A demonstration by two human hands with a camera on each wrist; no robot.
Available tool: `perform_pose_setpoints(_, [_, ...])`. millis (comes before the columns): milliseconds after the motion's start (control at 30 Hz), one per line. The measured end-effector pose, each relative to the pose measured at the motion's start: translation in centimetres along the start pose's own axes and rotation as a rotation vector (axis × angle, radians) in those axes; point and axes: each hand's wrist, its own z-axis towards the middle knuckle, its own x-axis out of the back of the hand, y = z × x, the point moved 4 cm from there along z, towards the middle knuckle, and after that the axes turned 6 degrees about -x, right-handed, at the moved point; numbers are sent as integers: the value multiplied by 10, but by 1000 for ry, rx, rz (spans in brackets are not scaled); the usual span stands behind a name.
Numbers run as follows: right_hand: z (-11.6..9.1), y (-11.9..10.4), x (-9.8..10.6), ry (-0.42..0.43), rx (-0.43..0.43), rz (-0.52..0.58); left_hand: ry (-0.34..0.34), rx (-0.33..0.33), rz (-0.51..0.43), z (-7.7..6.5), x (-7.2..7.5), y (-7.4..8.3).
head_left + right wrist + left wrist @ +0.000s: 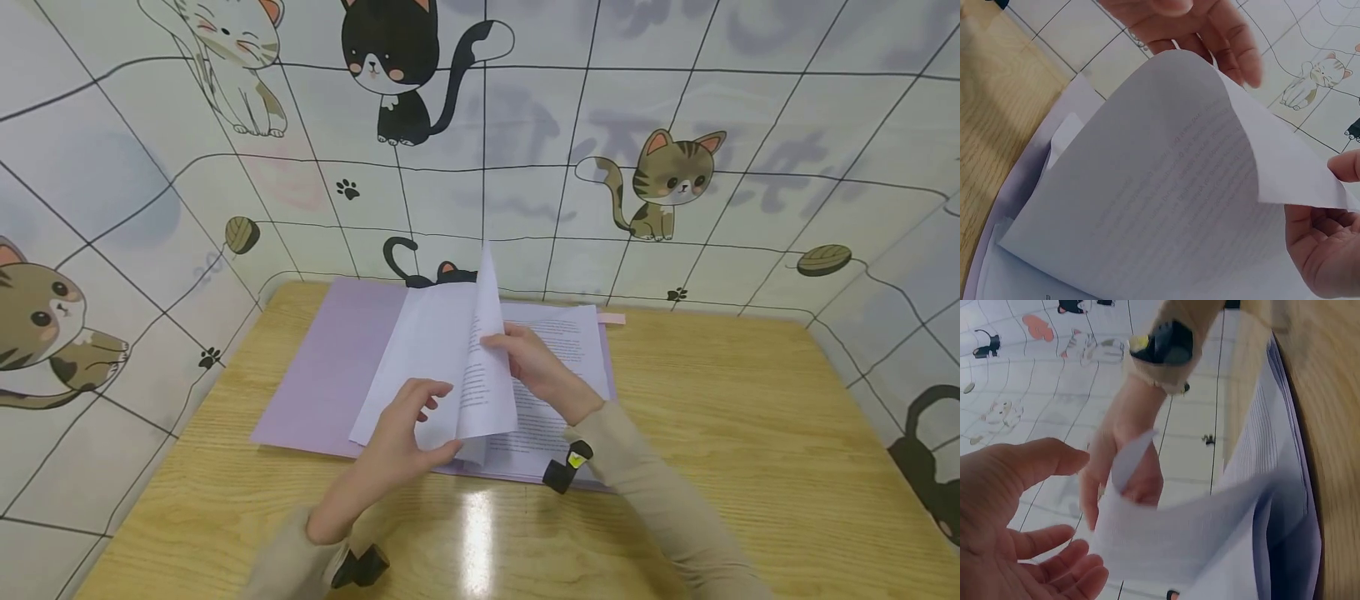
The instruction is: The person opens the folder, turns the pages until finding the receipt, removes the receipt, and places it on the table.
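Note:
A purple-covered folder (322,367) of printed sheets lies open on the wooden table. One page (487,375) stands lifted and curved over the middle, printed on the side facing right. My right hand (543,367) pinches this page near its free edge; in the right wrist view the right hand (1329,240) grips its corner between thumb and fingers. To the left of the lifted page hovers my left hand (401,433), thumb and fingers spread apart, holding nothing. The left wrist view shows the left hand (1035,525) with fingers loosely bent, close beside the page.
A pink tab (611,318) sticks out at the folder's upper right. The wooden table (720,400) extends around the folder. Behind and at both sides stand panels (540,200) printed with cats and grid lines. Small black devices (360,567) sit on both wrists.

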Motion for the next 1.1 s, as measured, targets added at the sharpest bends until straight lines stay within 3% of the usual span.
perform_pose_setpoints(200, [1, 2, -5, 4, 14, -6, 55, 10, -18, 3, -10, 10])
perform_pose_setpoints(533, [6, 4, -14, -6, 11, 14, 95, 36, 148, 4, -23, 10])
perform_pose_setpoints(833, [6, 3, -18, -23, -2, -10, 168, 11, 215, 4, -22, 10])
perform_pose_setpoints(1100, [4, 0, -21, -22, 4, -41, 249, -14, 236, 3, -17, -1])
